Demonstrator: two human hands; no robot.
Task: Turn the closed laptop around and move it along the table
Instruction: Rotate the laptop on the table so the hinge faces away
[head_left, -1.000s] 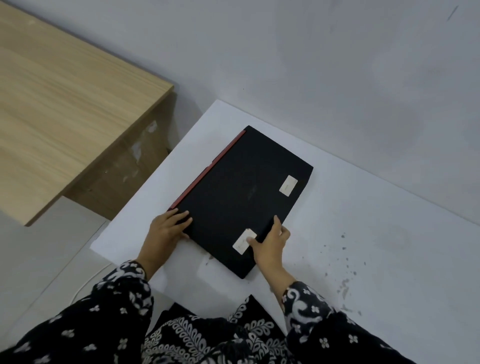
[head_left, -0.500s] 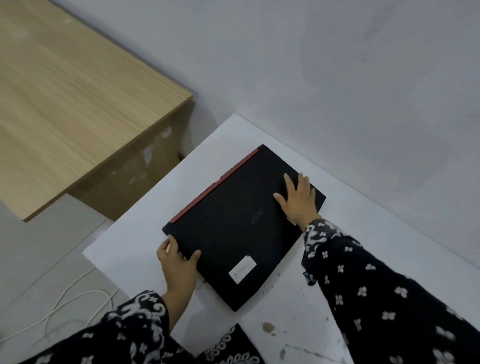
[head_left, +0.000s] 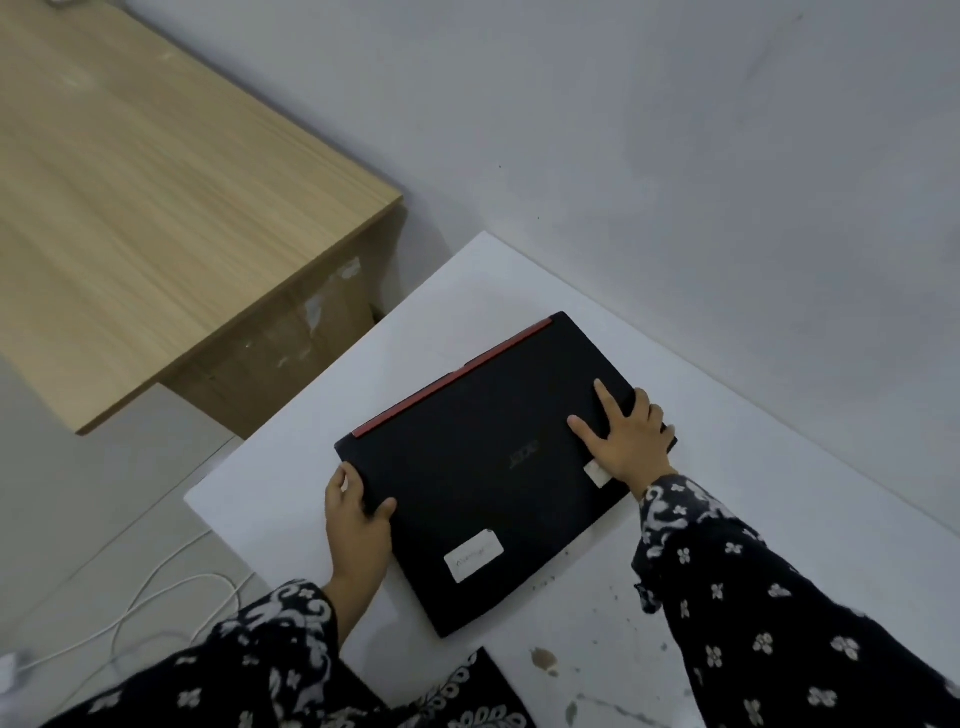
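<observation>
Closed black laptop (head_left: 493, 467) (red strip on far edge, two white stickers) lies flat, skewed, on white bench (head_left: 779, 545). Left hand (head_left: 356, 525) grips its near-left corner; right hand (head_left: 626, 441) rests spread, palm down, at its right corner.

A light wooden desk with a brown side panel (head_left: 156, 197) fills ten o'clock. A thin white cable (head_left: 140, 603) loops over the floor at eight o'clock.
</observation>
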